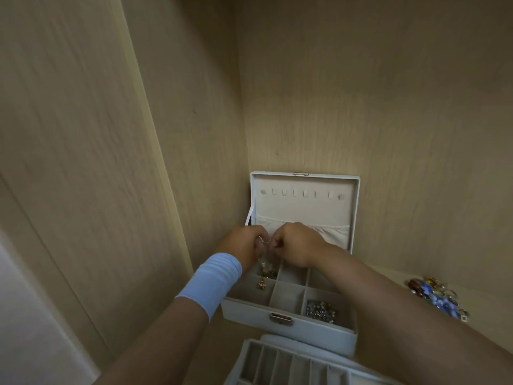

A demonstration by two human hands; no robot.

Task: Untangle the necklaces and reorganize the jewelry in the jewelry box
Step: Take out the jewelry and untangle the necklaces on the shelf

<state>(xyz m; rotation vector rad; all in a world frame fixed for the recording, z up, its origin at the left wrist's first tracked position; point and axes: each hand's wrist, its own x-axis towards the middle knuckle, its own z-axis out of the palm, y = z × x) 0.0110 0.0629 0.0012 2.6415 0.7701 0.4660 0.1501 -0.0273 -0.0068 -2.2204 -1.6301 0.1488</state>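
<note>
A white jewelry box point(280, 311) stands open on a wooden shelf, its lid point(304, 180) upright against the back wall. My left hand point(244, 244) and my right hand point(294, 244) are side by side above the box's back compartments. Both pinch a thin chain necklace point(264, 255) that hangs between them, and a small gold pendant point(261, 284) dangles over the left compartment. A heap of silver jewelry point(322, 311) lies in the front right compartment. My left wrist wears a light blue band.
A removed tray insert point(280, 362) with narrow slots lies in front of the box. A pile of colourful jewelry point(438, 297) sits on the shelf to the right. Wooden walls close in at the left and back.
</note>
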